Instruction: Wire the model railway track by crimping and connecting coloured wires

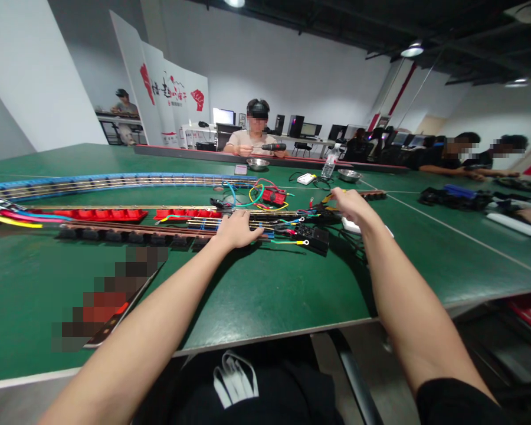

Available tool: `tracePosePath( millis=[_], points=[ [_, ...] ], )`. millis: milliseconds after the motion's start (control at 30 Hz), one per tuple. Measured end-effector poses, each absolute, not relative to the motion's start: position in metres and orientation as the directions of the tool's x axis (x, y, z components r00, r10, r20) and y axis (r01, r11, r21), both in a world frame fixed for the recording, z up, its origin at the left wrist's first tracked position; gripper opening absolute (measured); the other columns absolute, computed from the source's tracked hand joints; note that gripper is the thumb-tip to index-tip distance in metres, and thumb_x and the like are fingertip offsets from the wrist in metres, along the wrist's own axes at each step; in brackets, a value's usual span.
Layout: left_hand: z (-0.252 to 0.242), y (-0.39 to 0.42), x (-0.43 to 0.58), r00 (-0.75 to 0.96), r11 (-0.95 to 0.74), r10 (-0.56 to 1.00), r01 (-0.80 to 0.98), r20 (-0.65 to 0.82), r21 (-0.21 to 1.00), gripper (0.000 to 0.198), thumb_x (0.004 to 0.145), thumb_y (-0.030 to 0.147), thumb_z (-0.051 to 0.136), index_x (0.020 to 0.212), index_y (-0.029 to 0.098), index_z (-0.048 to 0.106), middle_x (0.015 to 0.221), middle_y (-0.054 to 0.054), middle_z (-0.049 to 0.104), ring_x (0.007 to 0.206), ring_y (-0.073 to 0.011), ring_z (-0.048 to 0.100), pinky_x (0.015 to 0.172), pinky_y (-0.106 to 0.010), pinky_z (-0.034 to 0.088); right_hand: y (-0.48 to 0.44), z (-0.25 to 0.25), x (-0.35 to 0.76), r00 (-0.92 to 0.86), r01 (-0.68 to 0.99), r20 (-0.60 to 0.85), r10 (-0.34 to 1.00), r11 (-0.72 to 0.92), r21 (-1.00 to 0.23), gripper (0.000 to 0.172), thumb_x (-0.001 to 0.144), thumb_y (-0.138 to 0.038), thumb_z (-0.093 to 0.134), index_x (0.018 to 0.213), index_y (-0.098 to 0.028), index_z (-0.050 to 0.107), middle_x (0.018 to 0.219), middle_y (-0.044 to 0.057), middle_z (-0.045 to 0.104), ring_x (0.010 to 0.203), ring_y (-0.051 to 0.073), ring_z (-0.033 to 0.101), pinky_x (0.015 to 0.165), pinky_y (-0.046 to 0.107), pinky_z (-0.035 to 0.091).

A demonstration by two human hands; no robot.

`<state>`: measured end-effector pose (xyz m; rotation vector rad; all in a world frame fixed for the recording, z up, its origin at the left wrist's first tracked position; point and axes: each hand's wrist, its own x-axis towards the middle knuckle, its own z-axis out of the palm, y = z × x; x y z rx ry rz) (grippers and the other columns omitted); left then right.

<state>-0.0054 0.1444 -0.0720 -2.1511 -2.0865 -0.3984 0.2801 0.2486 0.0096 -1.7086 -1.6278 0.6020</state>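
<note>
My left hand (pixel 238 229) lies on a bundle of narrow rails with brass-coloured strips, fingers forward and thumb out to the right. Just right of it, a black box (pixel 315 238) sits at the rails' end, and a green-yellow wire with a ring terminal (pixel 304 242) lies in front. My right hand (pixel 353 205) is curled beside the rails' right end, at a yellow-orange item partly hidden by the fingers; I cannot make out what it is. Beyond the hands is a red block (pixel 274 196) among loose coloured wires.
A blue curved track (pixel 115 184) runs along the left, with red track pieces (pixel 101 215) nearer. Metal bowls (pixel 257 164), a water bottle (pixel 330 162) and a white device (pixel 307 178) stand farther back. Across the table, a person holds a power drill (pixel 274 146). A phone (pixel 124 307) lies front left.
</note>
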Motion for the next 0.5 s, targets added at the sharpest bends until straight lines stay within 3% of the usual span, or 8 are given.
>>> tracePosePath(
  millis=[233, 500],
  points=[
    [-0.072, 0.145, -0.005, 0.022, -0.051, 0.961, 0.994, 0.275, 0.098, 0.069, 0.085, 0.066, 0.035, 0.128, 0.014, 0.051, 0.140, -0.016, 0.050, 0.126, -0.0325, 0.047, 0.099, -0.047, 0.038, 0.266, 0.031, 0.273, 0.089, 0.604, -0.012, 0.996, -0.063, -0.795, 0.034, 0.086, -0.045, 0.050, 0.077, -0.014, 0.061, 0.038, -0.008, 0.027, 0.029, 0.006, 0.021, 0.033, 0.022, 0.016],
    [-0.072, 0.145, -0.005, 0.025, -0.052, 0.957, 0.995, 0.289, 0.088, 0.068, 0.085, 0.066, 0.036, 0.126, 0.013, 0.052, 0.137, -0.017, 0.051, 0.125, -0.0325, 0.048, 0.098, -0.046, 0.038, 0.257, 0.014, 0.278, 0.041, 0.478, -0.070, 0.997, -0.081, -0.875, 0.027, 0.084, -0.042, 0.050, 0.075, -0.017, 0.054, 0.037, -0.007, 0.031, 0.030, 0.008, 0.026, 0.032, 0.020, 0.016]
  ],
)
